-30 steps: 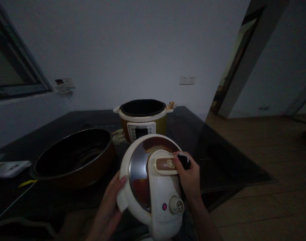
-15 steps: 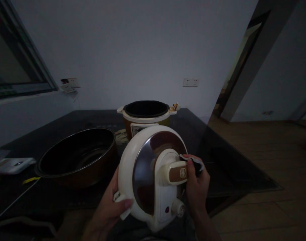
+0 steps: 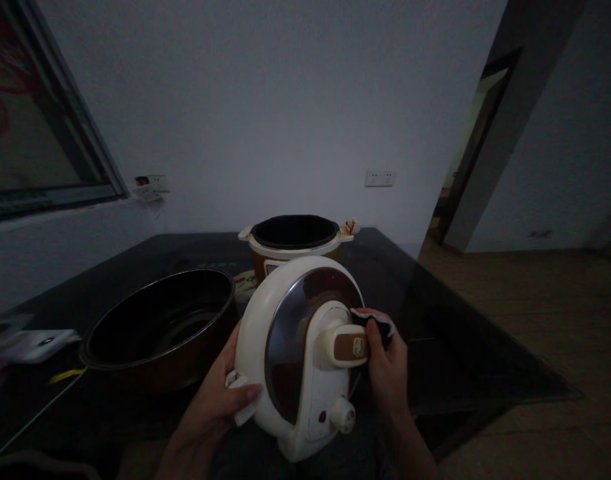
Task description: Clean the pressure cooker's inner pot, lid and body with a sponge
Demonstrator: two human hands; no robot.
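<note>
A white pressure cooker lid (image 3: 288, 347) with a shiny brown and steel top is held up tilted in front of me. My left hand (image 3: 220, 393) grips its left rim by a small white side tab, thumb on the front. A dark cloth with a pale edge (image 3: 383, 323) is pinched in my right hand (image 3: 388, 360), pressed against the lid beside the brown-topped handle (image 3: 349, 347). Behind the lid stands the cooker body (image 3: 330, 252), open at the top, its dark interior showing. The lid hides part of its front.
A wide dark pot (image 3: 158, 373) stands on the black table (image 3: 410, 287) at left. Beyond it lie a white device (image 3: 43, 345), a yellow strip (image 3: 68, 375) and a thin cable. Wall sockets (image 3: 379, 179) are behind; the table's right edge drops to a wooden floor.
The lid is turned slightly and sits a little farther left. My right hand with the cloth has shifted left along with it. The view has tipped up slightly.
</note>
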